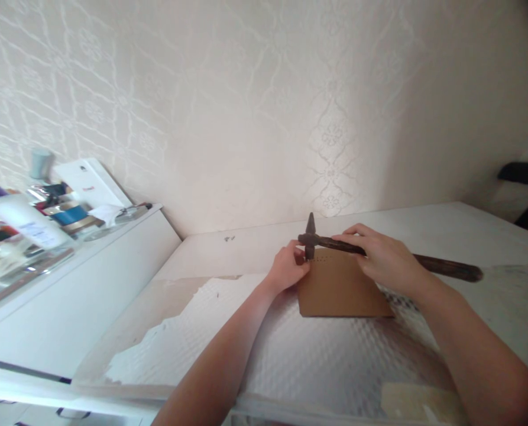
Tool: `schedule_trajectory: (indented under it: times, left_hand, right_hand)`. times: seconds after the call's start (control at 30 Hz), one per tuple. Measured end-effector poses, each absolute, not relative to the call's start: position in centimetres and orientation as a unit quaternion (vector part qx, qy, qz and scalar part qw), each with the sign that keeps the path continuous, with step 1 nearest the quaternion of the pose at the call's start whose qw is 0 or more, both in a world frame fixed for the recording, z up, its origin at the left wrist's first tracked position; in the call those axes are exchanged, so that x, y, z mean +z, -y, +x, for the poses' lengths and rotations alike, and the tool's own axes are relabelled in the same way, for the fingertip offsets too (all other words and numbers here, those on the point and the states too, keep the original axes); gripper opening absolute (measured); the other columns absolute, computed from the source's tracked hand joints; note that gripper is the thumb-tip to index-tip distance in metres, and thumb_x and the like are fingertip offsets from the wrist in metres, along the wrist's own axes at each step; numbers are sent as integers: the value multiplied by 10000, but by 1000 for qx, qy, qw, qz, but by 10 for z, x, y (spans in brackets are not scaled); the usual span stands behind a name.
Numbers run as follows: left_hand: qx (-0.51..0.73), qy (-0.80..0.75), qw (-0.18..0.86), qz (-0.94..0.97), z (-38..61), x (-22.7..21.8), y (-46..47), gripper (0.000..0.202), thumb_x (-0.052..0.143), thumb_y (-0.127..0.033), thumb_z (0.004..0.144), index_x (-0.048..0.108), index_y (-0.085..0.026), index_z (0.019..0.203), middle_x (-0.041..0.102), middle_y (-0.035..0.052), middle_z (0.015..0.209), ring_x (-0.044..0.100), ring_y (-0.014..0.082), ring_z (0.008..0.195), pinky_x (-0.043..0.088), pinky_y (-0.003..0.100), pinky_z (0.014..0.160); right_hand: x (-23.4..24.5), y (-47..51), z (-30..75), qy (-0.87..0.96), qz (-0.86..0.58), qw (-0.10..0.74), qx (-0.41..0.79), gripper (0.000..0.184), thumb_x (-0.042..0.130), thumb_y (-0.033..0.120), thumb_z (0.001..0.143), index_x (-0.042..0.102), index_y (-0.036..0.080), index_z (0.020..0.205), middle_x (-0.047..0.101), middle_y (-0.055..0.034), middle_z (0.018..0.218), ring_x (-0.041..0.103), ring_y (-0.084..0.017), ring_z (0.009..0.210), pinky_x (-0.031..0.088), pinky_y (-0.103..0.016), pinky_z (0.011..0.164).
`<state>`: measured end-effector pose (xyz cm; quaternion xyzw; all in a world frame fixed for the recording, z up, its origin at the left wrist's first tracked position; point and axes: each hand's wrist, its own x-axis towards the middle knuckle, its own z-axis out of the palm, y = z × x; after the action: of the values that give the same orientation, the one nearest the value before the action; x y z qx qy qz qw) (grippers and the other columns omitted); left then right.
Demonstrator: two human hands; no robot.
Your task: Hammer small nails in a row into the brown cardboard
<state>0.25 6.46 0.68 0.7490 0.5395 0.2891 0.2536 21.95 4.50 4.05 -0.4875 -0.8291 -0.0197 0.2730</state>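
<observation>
Lying on the table, the brown board has small dark dots near its far edge. Over its far left corner stands the head of a hammer; whether it touches cannot be told. The right hand has its fingers closed around the handle, whose end sticks out to the right. The left hand curls at that same corner, just beside the head; whether its fingers pinch anything cannot be told.

Under and around the board, the table's surface is patchy: a white quilted pattern with a ragged edge to the left, plain pale strips beyond. Small dark bits lie near the wall, which wears pale patterned paper. At left, a white cabinet carries a crowd of items, among them a box, a cup and a white tube. A black armrest juts in at far right.
</observation>
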Motion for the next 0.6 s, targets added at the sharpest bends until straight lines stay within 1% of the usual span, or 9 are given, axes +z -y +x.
schedule_trajectory:
  times: [0.17, 0.3, 0.43, 0.6]
  left_hand:
    - [298, -532, 256, 751, 2, 7, -64, 437, 531, -115, 675, 464, -195, 1100, 668, 9, 934, 597, 151, 837, 445, 284, 791]
    - [290, -541, 255, 747, 3, 7, -64, 438, 548, -133, 675, 473, -197, 1102, 663, 5, 900, 602, 152, 809, 452, 280, 770]
    - [291, -549, 255, 741, 3, 9, -63, 455, 553, -127, 668, 474, -203, 1110, 665, 1, 924, 602, 149, 824, 450, 279, 791]
    - [291, -544, 258, 744, 2, 9, -63, 443, 547, -125, 673, 479, -199, 1105, 669, 1, 918, 600, 143, 811, 450, 273, 783]
  right_hand:
    - [40, -46, 220, 820, -491, 294, -22, 528, 410, 49, 739, 597, 287, 1171, 592, -9, 1116, 606, -175, 865, 473, -273, 692]
    - [38, -47, 220, 828, -487, 279, -11, 523, 406, 43, 739, 611, 297, 1147, 602, -2, 1092, 608, -173, 862, 476, -271, 689]
    - [37, -48, 221, 821, -491, 291, -14, 507, 419, 57, 746, 597, 283, 1164, 594, -9, 1114, 606, -175, 874, 475, -273, 708]
    - [37, -47, 221, 827, -490, 276, -11, 505, 409, 49, 744, 608, 285, 1143, 602, -3, 1096, 605, -177, 875, 470, -271, 687]
